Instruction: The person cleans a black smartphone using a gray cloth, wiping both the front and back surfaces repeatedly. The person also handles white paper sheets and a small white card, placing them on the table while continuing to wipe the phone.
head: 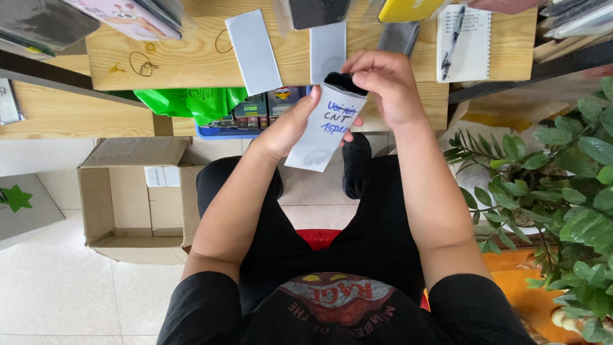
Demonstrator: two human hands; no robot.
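I hold a white paper envelope [324, 131] with blue handwriting in front of me, above my lap. My left hand [287, 128] grips its left side. My right hand [386, 89] pinches its top end, where a dark flat object [345, 82] sticks out of the envelope's opening. Both hands are just below the front edge of a wooden table [191, 61].
On the table lie white envelopes [253, 51], a grey pouch [398, 37], a notebook with a pen [464, 43], phone cases and rubber bands [142, 64]. An open cardboard box [137, 198] stands on the floor at left. A leafy plant [562, 204] fills the right.
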